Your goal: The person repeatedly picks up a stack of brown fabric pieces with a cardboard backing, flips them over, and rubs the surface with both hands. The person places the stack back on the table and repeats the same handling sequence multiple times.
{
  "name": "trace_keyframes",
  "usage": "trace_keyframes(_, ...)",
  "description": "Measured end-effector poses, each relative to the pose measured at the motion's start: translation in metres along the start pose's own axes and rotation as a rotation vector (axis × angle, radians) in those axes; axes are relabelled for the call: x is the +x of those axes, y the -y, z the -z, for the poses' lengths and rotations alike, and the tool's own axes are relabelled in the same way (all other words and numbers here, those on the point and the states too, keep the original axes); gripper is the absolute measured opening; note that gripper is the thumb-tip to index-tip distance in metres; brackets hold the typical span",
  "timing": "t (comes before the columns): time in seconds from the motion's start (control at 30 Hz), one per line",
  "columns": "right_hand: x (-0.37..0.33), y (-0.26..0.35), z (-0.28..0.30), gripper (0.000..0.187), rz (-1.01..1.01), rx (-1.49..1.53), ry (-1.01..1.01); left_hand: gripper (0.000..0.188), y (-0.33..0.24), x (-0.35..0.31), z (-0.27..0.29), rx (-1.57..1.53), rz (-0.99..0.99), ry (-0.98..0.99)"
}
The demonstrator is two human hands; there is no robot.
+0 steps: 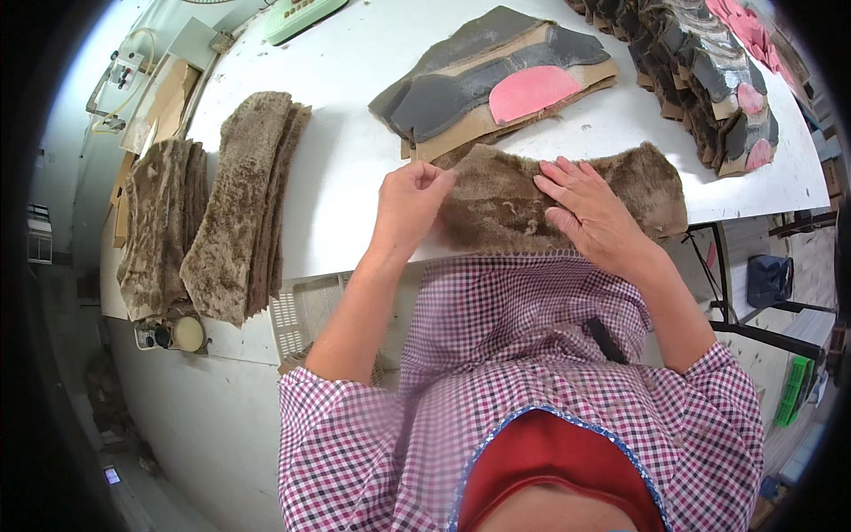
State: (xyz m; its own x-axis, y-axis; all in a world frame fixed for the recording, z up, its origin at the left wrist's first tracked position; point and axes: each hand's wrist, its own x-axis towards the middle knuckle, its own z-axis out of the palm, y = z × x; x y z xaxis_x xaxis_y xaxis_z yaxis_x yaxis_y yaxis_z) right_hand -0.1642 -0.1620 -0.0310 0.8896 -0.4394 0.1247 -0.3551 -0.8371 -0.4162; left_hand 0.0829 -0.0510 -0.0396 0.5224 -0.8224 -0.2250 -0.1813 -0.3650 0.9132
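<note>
A brown plush fur panel (496, 206) lies flat along the near edge of the white table, pile side up, with a few loose tufts on it. My left hand (409, 202) is closed at the panel's left end, thumb and forefinger pinching its upper corner. On the middle of the panel rests my right hand (592, 208), open, palm down, its fingers spread toward the far edge. Just beyond lies a stack of shaped brown pieces (532, 49) with dark grey patches, the top one carrying a pink half-oval patch (532, 93).
Two stacks of fur panels, a taller one (235, 195) and a shorter one (155, 226), overhang the table's left edge. Overlapping patched pieces (683, 84) fill the far right. A light green device (297, 16) sits at the back. Black metal framing (722, 266) stands at right.
</note>
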Motion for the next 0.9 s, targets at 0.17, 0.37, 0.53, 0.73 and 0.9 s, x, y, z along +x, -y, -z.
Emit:
trace_keyframes(0.17, -0.006, 0.007, 0.0, 0.044, -0.008, 0.001, -0.002, 0.014, 0.005, -0.012, -0.003, 0.434, -0.243, -0.108)
trace_keyframes(0.37, -0.008, 0.007, 0.001, 0.047, 0.009, -0.018, -0.024, 0.01, 0.004, -0.014, -0.009, 0.637, -0.414, -0.189)
trace_keyframes(0.53, 0.006, 0.03, 0.005, 0.055, 0.099, -0.077, -0.091, 0.007, 0.006, -0.012, -0.013, 0.665, -0.463, -0.188)
trace_keyframes(0.73, -0.001, 0.024, -0.021, 0.062, 0.101, -0.017, -0.099, 0.014, 0.002, -0.021, -0.023, 0.726, -0.512, -0.235)
trace_keyframes(0.9, -0.004, 0.017, -0.02, 0.058, 0.075, 0.1, -0.085, 0.028, -0.046, -0.044, -0.062, 0.765, -0.634, -0.313)
